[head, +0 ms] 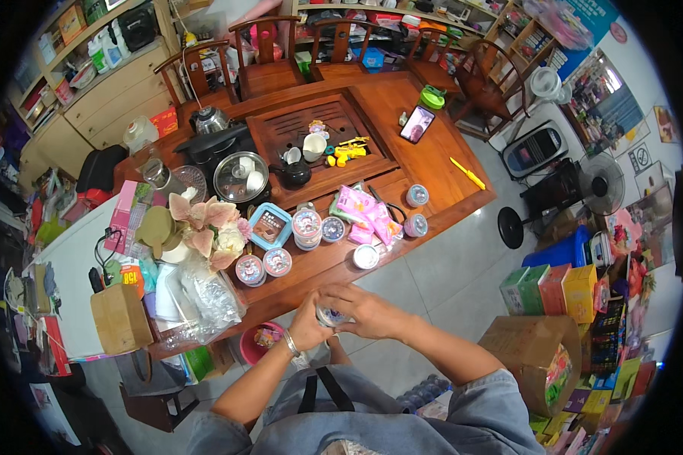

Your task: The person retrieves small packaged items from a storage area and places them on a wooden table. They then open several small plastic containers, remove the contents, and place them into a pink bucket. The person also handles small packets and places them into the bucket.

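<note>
Both hands hold one small clear round tub (329,316) just off the table's near edge. My left hand (306,325) grips its left side; my right hand (370,310) curls over its top and right side. Past the hands, an open-looking white round tub (366,257) stands at the wooden table's (324,267) edge. Several round tubs with printed lids, among them a stack (307,224) and a pair of low piles (277,262), stand beyond. Pink packets (364,210) lie near black-handled scissors (397,211). Two more tubs (417,195) are to their right.
A blue square box (269,226), artificial flowers (211,233) and clear plastic wrap (213,296) crowd the left. A phone (417,124) and yellow utility knife (467,173) lie farther right. A pink bin (256,341) is below the edge; a cardboard box (523,347) stands on the floor at right.
</note>
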{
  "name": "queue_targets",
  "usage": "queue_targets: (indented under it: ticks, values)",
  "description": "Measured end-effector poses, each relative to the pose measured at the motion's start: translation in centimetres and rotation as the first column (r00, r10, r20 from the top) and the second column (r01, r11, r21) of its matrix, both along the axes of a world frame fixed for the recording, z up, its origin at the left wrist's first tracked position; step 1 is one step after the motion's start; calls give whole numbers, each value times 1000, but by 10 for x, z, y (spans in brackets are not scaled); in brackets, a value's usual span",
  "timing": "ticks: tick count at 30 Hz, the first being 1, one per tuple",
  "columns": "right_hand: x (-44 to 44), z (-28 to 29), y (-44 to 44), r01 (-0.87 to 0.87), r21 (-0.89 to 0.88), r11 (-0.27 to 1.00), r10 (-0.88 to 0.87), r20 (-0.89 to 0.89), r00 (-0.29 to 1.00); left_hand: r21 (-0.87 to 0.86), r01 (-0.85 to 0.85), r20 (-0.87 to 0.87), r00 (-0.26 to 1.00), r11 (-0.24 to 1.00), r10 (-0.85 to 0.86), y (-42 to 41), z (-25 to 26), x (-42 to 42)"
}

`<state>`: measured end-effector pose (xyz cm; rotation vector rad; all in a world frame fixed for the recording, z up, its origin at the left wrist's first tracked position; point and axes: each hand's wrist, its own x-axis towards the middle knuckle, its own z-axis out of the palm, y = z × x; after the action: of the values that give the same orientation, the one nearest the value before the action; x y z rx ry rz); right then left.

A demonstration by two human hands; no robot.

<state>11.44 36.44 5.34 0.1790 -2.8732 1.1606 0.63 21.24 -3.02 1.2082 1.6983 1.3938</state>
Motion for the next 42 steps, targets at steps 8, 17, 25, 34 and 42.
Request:
queue_targets:
  ticks: [8,17,25,34,42]
  values:
    - [4,19,-20,189,-19,982,-185,111,976,11,-72,213,975,997,68,-6,13,5]
    - [60,1,-30,657,-409,634,-548,362,754,-9,-190,87,978,982,190,-66,25,-11]
    - [158,-230,-122,567,101,818,-367,851,377,-61,-268,121,954,962,273,-117,35,-2]
    - [187,-270,-178,331,124,935,-261,875,409,-136,-340,98,930,931,354,-132,23,17]
    - [159,-233,-159,342,123,932,-265,873,408,-70,-347,88,932,935,353,-118,38,17]
